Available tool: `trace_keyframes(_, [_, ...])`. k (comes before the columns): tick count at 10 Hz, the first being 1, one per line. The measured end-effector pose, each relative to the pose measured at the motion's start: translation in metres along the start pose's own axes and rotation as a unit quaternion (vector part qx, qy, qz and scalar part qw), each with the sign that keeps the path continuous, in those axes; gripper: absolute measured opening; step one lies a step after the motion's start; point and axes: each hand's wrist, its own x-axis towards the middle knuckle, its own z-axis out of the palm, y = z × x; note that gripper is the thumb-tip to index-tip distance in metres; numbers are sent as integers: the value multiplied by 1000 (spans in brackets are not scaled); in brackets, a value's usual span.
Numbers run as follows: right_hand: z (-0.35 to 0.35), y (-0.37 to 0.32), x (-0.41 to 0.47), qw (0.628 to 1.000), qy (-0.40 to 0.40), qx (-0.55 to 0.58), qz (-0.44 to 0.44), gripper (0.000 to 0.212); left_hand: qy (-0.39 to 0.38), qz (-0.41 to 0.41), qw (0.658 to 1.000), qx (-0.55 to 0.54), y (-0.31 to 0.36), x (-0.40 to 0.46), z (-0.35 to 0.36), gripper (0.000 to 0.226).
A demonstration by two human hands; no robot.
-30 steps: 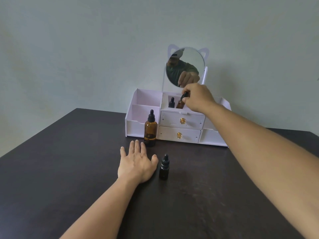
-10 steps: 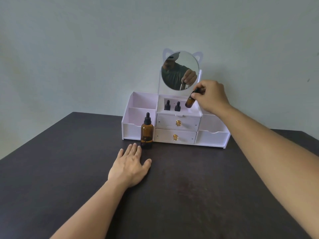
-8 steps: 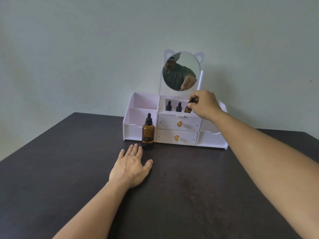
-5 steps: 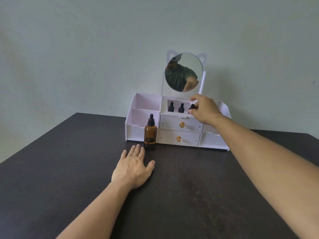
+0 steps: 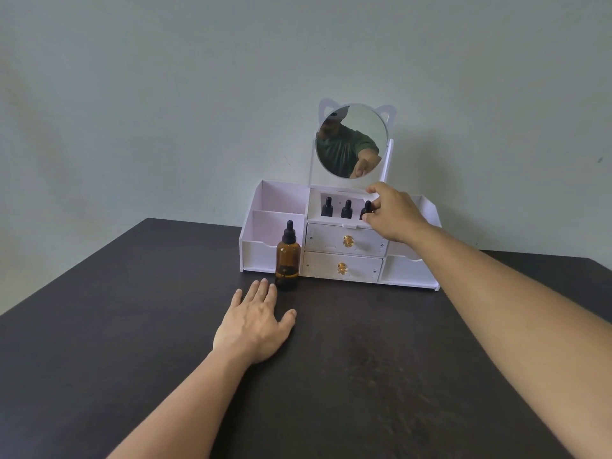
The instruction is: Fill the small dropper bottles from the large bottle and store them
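Three small dark dropper bottles stand in a row in the top middle compartment of the white organizer (image 5: pixel 261 256): the left one (image 5: pixel 327 207), the middle one (image 5: pixel 346 209) and the right one (image 5: pixel 366 208). My right hand (image 5: pixel 392 215) reaches into that compartment, its fingers pinching the right bottle, whose lower part is hidden by the hand. The large amber dropper bottle (image 5: pixel 288 260) stands upright on the dark table just in front of the organizer's left side. My left hand (image 5: pixel 255 326) lies flat on the table, fingers spread, just short of the large bottle.
The organizer has two shut drawers with gold knobs (image 5: pixel 347 241), open side bins, and a round cat-eared mirror (image 5: pixel 351 140) on top. It stands at the table's far edge, close to a pale wall. The dark table (image 5: pixel 364 376) spreads wide in front.
My right hand has lowered the third small bottle from beside the mirror into the top compartment, next to the other two. The left hand has stayed flat on the table.
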Motion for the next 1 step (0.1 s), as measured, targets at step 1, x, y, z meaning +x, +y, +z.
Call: trace_keyframes(1, [-4,-1,-16,999,27,19,-22,58,11,-2,1000,-2,-1,1,1,74])
